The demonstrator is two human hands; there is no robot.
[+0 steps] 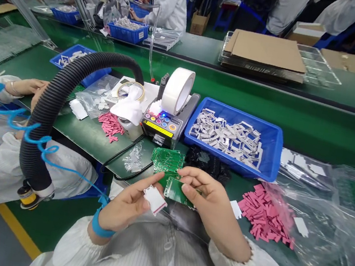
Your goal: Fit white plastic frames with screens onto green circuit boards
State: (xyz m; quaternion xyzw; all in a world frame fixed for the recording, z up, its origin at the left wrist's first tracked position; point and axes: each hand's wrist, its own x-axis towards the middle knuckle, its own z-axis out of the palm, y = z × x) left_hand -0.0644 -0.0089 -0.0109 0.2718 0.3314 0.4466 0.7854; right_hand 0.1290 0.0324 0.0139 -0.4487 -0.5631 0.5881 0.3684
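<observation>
My left hand (126,206), with a blue wrist strap, pinches a small white rectangular part (154,199) with a pinkish-red strip along one edge. Between the thumb and fingers of my right hand (215,203) is a green circuit board (174,190), its far side partly hidden by the fingers. Just beyond it, several more green circuit boards (166,157) lie fanned out on the bench. Black parts (208,163) are heaped behind my right hand. To the right of that hand is a pile of pink strips (262,208).
A blue bin (275,156) holds white frames. Left of it stands a tape dispenser (164,128) with a white roll. A black ribbed hose (44,115) arches over the bench's left side, near a co-worker's hand (30,86). Clear plastic bags (324,234) lie right.
</observation>
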